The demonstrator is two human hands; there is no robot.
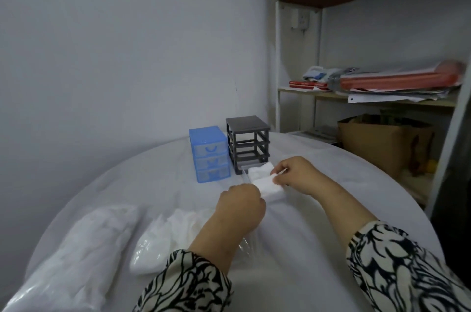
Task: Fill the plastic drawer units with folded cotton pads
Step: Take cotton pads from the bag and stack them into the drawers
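Left hand (240,206) curled, pinching near corner of folded cotton pad (267,185). Right hand (293,172) pinches pad's far edge from 3 o'clock side. Pad sits over clear drawer (245,175), which rests on table (305,222) at 6 o'clock of grey drawer frame (248,143). Blue drawer unit (208,156) at frame's 9 o'clock.

Both arms wear loose sleeves, left sleeve (186,283) and right sleeve (402,268), cream cloth with a bold black floral print; wrists and hands are bare
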